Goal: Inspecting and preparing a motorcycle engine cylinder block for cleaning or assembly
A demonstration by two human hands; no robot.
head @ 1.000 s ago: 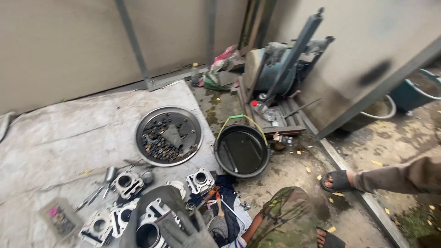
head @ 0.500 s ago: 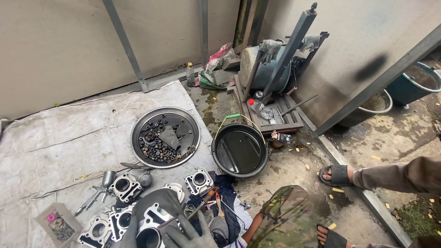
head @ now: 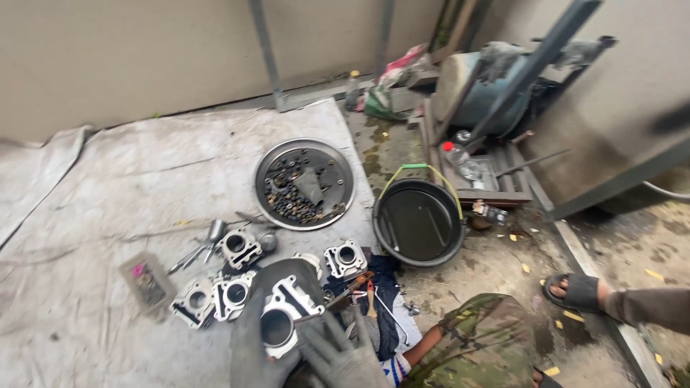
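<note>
Both my hands wear grey gloves at the bottom middle of the view. My left hand [head: 250, 346] wraps the left side of a metal engine cylinder block [head: 282, 316] with a dark round bore. My right hand [head: 336, 353] holds its lower right side, fingers spread against it. Several similar cylinder blocks [head: 237, 248] lie just beyond on a grey tarp [head: 122, 179]. Red-handled pliers [head: 361, 287] rest on a dark blue cloth [head: 384, 291] beside my right hand.
A round metal tray [head: 266, 172] holds bolts and small parts. A black bucket [head: 419, 224] with a green-yellow handle stands on wet concrete. A small clear plastic box [head: 147, 284] lies left. My camouflage knee [head: 481, 341] is lower right; another person's sandalled foot [head: 578, 291] is at right.
The view has swung left, so the tray and bucket sit further right. My gloved hands have lifted the cylinder block higher into view.
</note>
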